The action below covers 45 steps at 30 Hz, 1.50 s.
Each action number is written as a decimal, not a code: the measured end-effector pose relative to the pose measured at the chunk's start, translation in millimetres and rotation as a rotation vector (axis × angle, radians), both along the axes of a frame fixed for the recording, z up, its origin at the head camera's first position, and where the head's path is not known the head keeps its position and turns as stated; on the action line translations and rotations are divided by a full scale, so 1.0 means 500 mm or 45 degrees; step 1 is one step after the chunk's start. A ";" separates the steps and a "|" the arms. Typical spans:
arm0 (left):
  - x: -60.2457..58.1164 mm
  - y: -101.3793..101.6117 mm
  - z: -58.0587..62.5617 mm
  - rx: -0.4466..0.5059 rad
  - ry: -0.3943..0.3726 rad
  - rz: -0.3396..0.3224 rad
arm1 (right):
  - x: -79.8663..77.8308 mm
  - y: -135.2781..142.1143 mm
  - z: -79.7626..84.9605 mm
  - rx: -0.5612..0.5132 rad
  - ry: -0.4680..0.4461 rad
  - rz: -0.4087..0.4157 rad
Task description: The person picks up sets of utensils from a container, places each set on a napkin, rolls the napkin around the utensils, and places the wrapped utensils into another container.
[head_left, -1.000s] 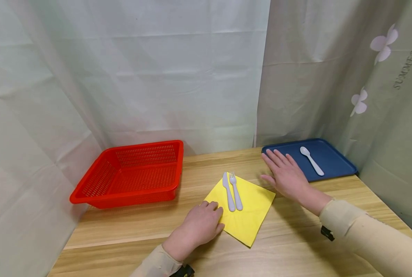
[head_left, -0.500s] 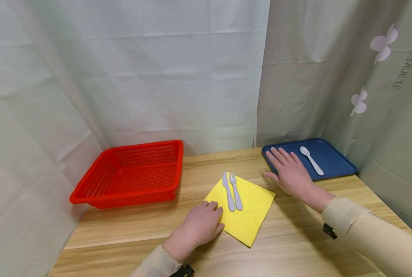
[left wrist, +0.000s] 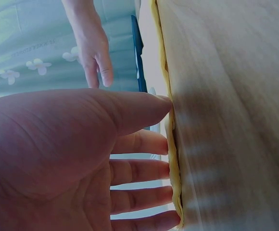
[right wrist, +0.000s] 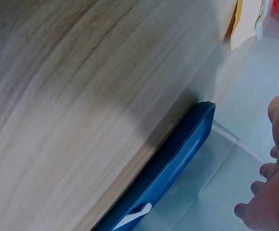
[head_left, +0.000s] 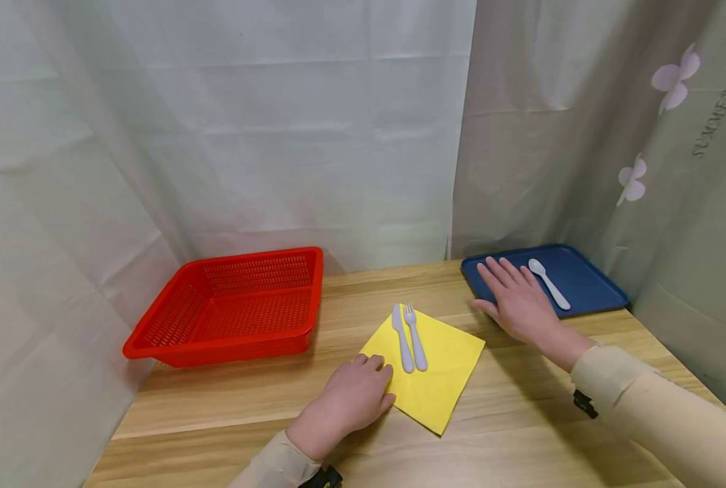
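Observation:
A folded yellow napkin (head_left: 438, 369) lies slantwise on the wooden table, with a pale plastic knife (head_left: 402, 339) and fork (head_left: 417, 339) side by side on it. My left hand (head_left: 349, 400) rests its fingertips on the napkin's left edge. In the left wrist view its straight fingers (left wrist: 139, 169) and thumb come down on the yellow edge, pinching nothing. With fingers stretched out, my right hand (head_left: 521, 308) hovers over the near left part of the blue tray (head_left: 582, 278). A white spoon (head_left: 548, 283) lies on that tray, just right of the right fingertips.
An openwork red plastic basket (head_left: 247, 315) stands at the back left of the table (head_left: 228, 413). Pale curtains (head_left: 277, 135) close off the back and both sides, right behind the basket and tray.
My right hand has drifted right and slightly farther back, from the tray's left corner to over the tray beside the spoon. The left hand, napkin and cutlery have stayed put.

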<state>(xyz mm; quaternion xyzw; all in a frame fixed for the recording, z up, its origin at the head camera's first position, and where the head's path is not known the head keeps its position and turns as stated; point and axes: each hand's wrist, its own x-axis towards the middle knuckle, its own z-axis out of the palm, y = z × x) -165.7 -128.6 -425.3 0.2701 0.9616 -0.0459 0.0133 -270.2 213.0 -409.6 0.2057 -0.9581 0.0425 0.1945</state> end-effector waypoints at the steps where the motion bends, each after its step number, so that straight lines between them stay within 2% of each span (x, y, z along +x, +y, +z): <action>1: 0.000 0.000 0.000 0.000 -0.001 0.000 | -0.001 0.002 0.001 0.002 -0.008 -0.006; 20: 0.003 0.003 0.008 0.006 -0.006 0.004 | -0.012 0.035 0.003 0.021 -0.069 -0.043; 28: 0.000 0.000 0.000 0.003 0.010 -0.001 | -0.012 0.047 0.005 0.024 -0.106 -0.076; 45: 0.002 0.002 0.004 0.002 0.001 0.004 | -0.021 0.073 0.001 0.029 -0.122 -0.122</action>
